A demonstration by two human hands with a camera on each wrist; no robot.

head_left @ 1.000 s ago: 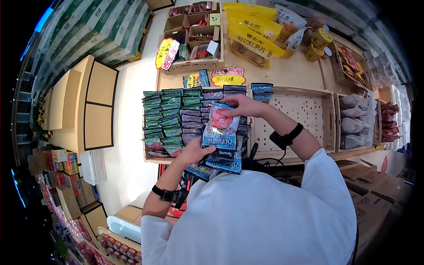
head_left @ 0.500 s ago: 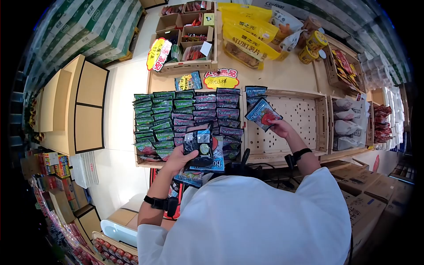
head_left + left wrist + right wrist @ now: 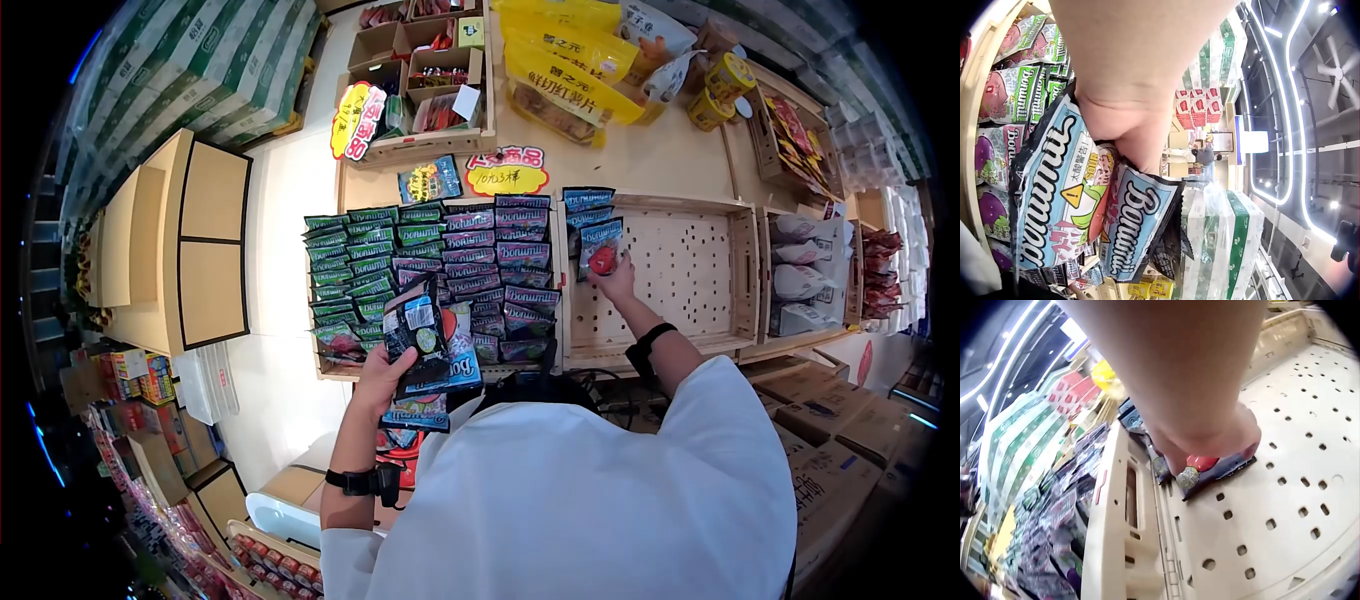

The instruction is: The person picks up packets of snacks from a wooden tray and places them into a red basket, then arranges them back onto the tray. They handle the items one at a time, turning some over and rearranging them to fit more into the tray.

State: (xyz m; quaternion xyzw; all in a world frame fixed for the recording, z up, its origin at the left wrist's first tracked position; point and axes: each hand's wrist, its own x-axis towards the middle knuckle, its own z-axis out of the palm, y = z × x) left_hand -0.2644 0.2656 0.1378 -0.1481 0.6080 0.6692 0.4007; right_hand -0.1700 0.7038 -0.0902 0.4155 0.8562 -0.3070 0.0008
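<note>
Item: left hand, lower centre-left of the head frame. Grip: narrow, fingers and thumb on a stack of Bonumii packets, a black-backed one uppermost and tilted, blue fronts beneath. In the left wrist view, two blue fronts face the camera, one printed with a yellow warning triangle and "SOUR".

Item: right hand, right of centre. Grip: narrow, apparently pinching the lower end of one blue Bonumii packet; the hand hides most of it in the right wrist view, so the exact finger placing is uncertain. Packet located at the left side of the perforated crate, just below a short row of blue-topped packets at that crate's upper left corner.

Item: display of green-topped packets and purple-pink packets, in overlapping columns, centre-left of the head frame.

Item: yellow price sign, above the display; single blue packet lying to its left.

Item: divided cardboard boxes, top centre-left.

Item: large yellow snack bags, top centre; yellow tubs, to their right.

Item: white-and-green cartons, stacked, upper left.

Item: brown cardboard boxes, lower right.
</note>
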